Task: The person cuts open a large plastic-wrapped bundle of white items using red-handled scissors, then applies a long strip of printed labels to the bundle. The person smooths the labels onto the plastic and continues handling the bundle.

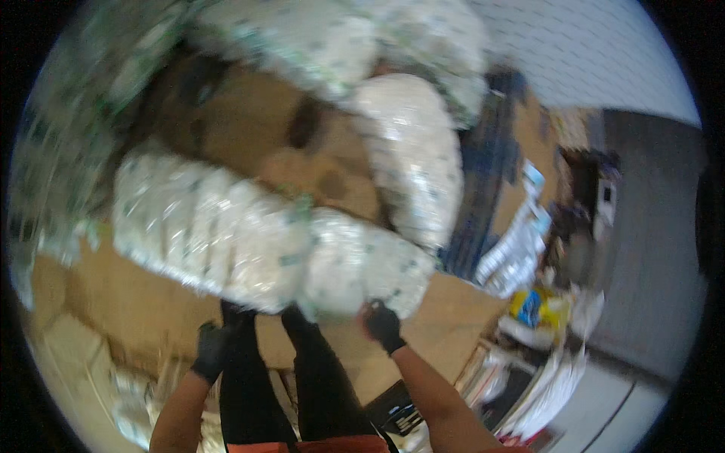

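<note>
In the head view, a row of white clear-wrapped packs (208,234) lies crosswise on brown cardboard above my legs, with a shorter section (340,260) at its right. My right hand (381,325), in a dark glove, is closed at the lower edge of that section; what it holds, if anything, is unclear. My left hand (210,349), also dark-gloved, hangs lower left, below the longer section, its fingers smeared by motion. Beyond, another white pack (408,158) stands out beside bare cardboard (257,128).
Blurred bundles (287,38) line the top and left. At right are a dark blue strip (476,196), silvery plastic (506,264), a yellow bag (540,309), white sacks (559,392) and a grey surface (642,249). Cardboard (121,302) spreads round my legs.
</note>
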A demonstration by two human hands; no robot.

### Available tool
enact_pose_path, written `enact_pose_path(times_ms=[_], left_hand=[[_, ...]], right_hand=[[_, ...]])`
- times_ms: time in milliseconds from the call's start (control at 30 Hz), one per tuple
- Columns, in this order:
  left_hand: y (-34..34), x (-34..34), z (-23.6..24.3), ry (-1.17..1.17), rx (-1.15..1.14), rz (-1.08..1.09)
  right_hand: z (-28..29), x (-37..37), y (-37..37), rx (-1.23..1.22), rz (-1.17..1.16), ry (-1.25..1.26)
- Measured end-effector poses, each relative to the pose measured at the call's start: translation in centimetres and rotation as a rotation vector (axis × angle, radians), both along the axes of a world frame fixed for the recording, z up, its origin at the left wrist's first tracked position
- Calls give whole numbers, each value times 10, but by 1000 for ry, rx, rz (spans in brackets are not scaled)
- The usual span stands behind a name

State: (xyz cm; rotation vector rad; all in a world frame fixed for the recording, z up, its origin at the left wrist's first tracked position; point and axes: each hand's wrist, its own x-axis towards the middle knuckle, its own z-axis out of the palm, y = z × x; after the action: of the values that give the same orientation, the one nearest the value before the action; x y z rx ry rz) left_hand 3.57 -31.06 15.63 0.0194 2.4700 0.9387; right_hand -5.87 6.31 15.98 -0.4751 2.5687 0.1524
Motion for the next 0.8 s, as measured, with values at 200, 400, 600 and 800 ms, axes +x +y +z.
enact_pose_path(times_ms=[200,400,600,800], left_hand=[[5,20,-12,-125,-316,-320],[95,-20,-5,-102,-245,-205],[243,46,-19,-252,-142,95],[493,17,35,-407,-31,-217]], right_hand=[[51,77,155,143,-438,-25],[67,112,365,-126,-1440,248],[16,50,531,-295,-1366,450],[-4,-28,696,-365,-1202,754]])
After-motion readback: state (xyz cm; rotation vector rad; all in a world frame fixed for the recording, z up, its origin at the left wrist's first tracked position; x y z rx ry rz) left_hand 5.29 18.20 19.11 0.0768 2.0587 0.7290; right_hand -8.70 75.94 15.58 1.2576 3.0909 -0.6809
